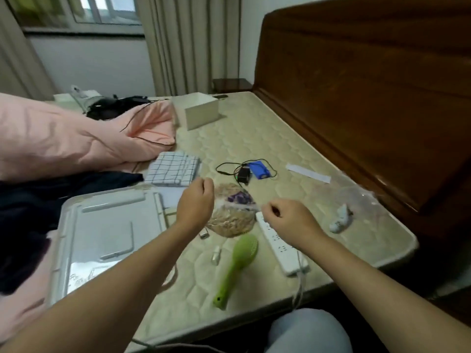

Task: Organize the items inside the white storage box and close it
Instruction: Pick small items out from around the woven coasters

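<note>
A clear plastic bag (233, 212) filled with small beige pieces and a purple packet is held above the mattress (267, 138). My left hand (195, 202) pinches the bag's top at the left and my right hand (285, 221) pinches it at the right, stretching the top edge between them. The white storage box lid (107, 235) lies flat at the left, under my left forearm. A white open box (201, 110) stands at the far middle of the bed. A green brush (237, 263) and a white power strip (280, 247) lie below the bag.
A checked cloth (174, 169), a blue device (258, 169) with a black charger (243, 174) and cable, a white paper strip (307, 172), a clear bag (356, 200) and a small white object (340, 219) lie on the mattress. Pink bedding (63, 138) fills the left. The wooden headboard (369, 85) rises at the right.
</note>
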The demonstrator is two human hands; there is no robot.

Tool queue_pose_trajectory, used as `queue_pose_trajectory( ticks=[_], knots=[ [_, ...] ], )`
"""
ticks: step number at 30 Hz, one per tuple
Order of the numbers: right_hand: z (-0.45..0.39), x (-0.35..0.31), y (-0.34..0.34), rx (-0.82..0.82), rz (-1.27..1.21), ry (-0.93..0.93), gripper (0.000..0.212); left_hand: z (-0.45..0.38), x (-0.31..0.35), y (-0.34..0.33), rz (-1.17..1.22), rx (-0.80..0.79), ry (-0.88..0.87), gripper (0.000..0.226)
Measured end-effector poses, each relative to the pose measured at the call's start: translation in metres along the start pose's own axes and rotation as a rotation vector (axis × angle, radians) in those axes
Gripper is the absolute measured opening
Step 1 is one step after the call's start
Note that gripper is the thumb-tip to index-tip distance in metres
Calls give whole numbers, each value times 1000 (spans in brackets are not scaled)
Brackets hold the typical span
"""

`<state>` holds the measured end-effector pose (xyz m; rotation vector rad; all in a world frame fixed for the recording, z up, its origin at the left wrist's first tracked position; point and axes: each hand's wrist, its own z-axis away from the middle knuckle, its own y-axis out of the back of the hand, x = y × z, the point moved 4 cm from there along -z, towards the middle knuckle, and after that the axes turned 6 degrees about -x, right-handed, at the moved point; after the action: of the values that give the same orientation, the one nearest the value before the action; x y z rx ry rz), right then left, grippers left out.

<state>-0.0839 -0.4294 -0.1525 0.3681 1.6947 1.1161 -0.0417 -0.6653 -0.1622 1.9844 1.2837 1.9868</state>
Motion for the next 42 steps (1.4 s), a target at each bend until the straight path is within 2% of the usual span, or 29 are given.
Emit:
queue_pose_trajectory(
  ticks=[3,6,8,11,13,16,23,26,29,31,34,36,39,42],
  knots=[
    [-15,-11,-71,-256,-43,42,12,0,-56,18,-112,-91,168,30],
    [-16,-14,-134,-431,41,66,31,9,-96,8,-135,-263,251,10],
    [-16,-16,-167,-484,131,61,44,18,-118,-2,-145,-366,285,21],
    [-16,-18,-201,-549,249,37,43,22,-143,-12,-144,-442,331,39],
    [-13,-17,-215,-567,340,41,37,19,-154,-21,-153,-466,342,48],
    [-13,-16,-223,-549,411,75,42,7,-161,-36,-216,-519,314,56],
    [-16,-8,-225,-513,661,128,38,-10,-172,-73,-272,-690,342,65],
    [-17,-9,-224,-490,685,128,37,-11,-181,-85,-307,-705,404,60],
    [-20,-6,-212,-370,540,107,31,-14,-185,-91,-194,-611,490,56],
    [-23,3,-196,-252,301,65,24,-14,-185,-93,-113,-562,548,56],
    [-25,25,-164,-107,-49,-112,9,-10,-178,-98,-176,-528,581,54],
    [-23,39,-147,-47,-153,-215,5,-2,-171,-102,-225,-435,578,36],
    [-17,54,-130,31,-319,-317,17,12,-169,-105,-159,-253,523,20],
    [-12,64,-119,47,-452,-390,27,27,-168,-100,-140,-189,486,13]
  ],
)
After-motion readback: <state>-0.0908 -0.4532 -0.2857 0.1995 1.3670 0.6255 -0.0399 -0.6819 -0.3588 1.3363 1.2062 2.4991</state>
